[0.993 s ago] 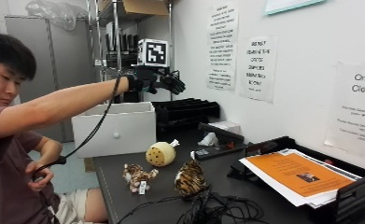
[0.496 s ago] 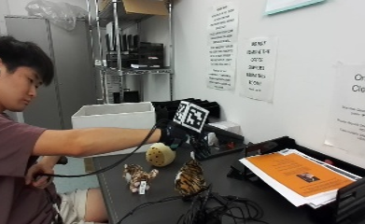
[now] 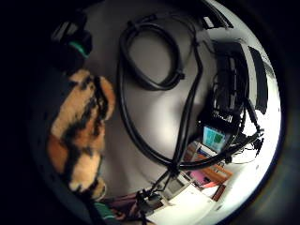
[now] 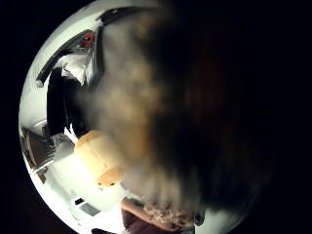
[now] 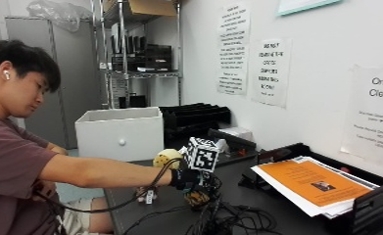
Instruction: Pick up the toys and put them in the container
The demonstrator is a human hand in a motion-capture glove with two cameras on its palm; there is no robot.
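Most of the tiger toy [image 5: 196, 198] hides under the gloved hand [image 5: 190, 178]

Orange-and-black striped toy [image 3: 79, 131]; pale yellow toy [image 5: 167, 157]; white container [image 5: 120, 133]; black glove on right hand [image 5: 186, 178].

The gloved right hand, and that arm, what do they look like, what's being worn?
The right hand wears a black glove. The forearm behind it is bare up to a short maroon T-shirt sleeve. In the little finger side palm view, only dark glove material shows at the edge beside the striped plush toy; the fingers themselves aren't clearly visible.
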